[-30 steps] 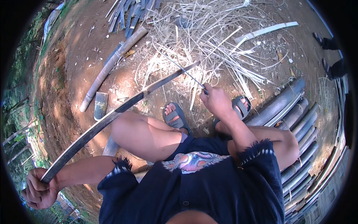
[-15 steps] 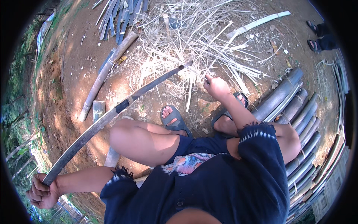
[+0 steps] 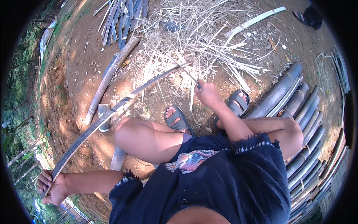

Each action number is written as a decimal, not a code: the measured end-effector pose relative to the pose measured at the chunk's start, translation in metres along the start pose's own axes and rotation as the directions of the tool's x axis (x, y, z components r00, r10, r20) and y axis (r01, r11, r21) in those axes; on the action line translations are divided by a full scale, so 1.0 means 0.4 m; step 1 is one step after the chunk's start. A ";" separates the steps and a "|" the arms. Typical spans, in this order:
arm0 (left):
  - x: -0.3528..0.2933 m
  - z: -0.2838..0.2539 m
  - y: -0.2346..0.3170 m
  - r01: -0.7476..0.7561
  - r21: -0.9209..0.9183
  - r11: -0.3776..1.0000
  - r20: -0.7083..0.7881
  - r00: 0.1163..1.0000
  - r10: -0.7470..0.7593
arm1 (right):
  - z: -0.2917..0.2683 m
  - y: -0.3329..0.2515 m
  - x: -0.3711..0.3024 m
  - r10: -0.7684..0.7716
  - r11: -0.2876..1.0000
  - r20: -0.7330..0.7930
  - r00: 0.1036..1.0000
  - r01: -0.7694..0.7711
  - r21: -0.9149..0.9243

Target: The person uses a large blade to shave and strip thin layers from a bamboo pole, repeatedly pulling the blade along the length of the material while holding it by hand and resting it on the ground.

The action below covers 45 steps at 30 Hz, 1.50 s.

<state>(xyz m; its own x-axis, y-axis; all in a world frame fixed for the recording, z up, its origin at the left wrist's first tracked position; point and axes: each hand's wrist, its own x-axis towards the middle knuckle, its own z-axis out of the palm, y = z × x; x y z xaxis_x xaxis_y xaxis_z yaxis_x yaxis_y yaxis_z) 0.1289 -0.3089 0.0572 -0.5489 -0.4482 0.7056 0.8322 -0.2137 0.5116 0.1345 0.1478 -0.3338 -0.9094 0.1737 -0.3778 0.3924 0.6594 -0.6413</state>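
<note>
One closed left hand grips a strip; the closed right hand, a knife. Shavings lie beyond, poles at right.

Bamboo strip bars left side; gap between sandals.

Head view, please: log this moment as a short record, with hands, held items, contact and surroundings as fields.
left hand: gripping the near end of a long, curved bamboo strip
right hand: closed around the handle of a thin knife
contact: blade crosses the strip near its far end; touching or not, cannot tell
ahead: heap of pale bamboo shavings on bare soil
upper left: dark bamboo slats
right side: bamboo poles laid side by side
upper right edge: another person's sandalled foot
</note>
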 end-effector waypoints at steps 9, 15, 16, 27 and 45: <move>-0.063 0.096 0.024 -0.049 0.089 0.995 0.090 0.995 0.041 | 0.031 -0.173 -0.211 -0.424 0.898 -0.132 0.896 0.435 0.070; -0.104 0.147 -0.020 -0.054 0.370 0.927 -0.064 0.994 0.083 | 0.044 -0.002 0.000 -0.131 0.990 -0.031 0.991 0.129 -0.053; -0.098 0.144 -0.017 -0.028 0.408 0.913 -0.066 0.996 0.060 | 0.045 -0.061 -0.053 -0.112 0.992 0.010 0.994 0.112 -0.051; -0.118 0.215 -0.047 -0.205 0.458 0.865 0.027 0.976 0.217 | 0.093 0.058 0.046 -0.097 0.994 -0.051 0.994 0.095 -0.049; -0.016 0.206 -0.049 -0.122 0.412 0.903 0.035 0.992 0.118 | 0.066 0.086 0.173 -0.295 0.875 0.105 0.950 0.313 -0.370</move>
<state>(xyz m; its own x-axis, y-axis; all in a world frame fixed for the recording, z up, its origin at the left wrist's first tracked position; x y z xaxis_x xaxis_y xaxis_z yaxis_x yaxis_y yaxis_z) 0.1096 -0.2303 0.0832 -0.4494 -0.4393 0.7779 0.7860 0.2195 0.5780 0.0887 0.1631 -0.3999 -0.9650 -0.1065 -0.2399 0.0079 0.9017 -0.4322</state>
